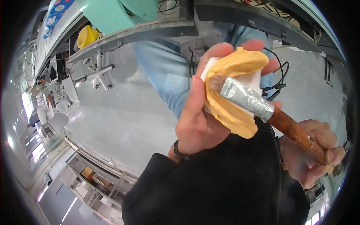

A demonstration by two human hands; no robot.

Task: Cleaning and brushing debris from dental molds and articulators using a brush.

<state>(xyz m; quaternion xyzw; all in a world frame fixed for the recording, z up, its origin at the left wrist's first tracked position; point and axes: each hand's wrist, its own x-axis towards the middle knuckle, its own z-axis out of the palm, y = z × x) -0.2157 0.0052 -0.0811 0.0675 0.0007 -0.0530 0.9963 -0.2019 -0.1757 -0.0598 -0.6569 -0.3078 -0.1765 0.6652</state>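
Note:
In my left hand [193,122] rests a smooth yellow-orange, U-shaped piece [228,114] on a white block [252,79]. The thumb presses the block's near side, and fingers curl round its far edge. My right hand [313,150], at the lower right, is closed round the end of a flat brush's brown wooden handle [290,127]. The brush's wide metal ferrule [247,98] crosses over the yellow piece. Its short brown bristles [217,81] lie against the piece's curved middle. The piece's underside and the left palm are hidden.
A grey bench edge [150,32] runs along the top, with a turquoise plastic object [108,17] and a yellow container [87,36] by it. Dark cables [279,80] hang beside my knees. Wheeled chairs [98,73] and a shelving rack [95,174] stand to the left.

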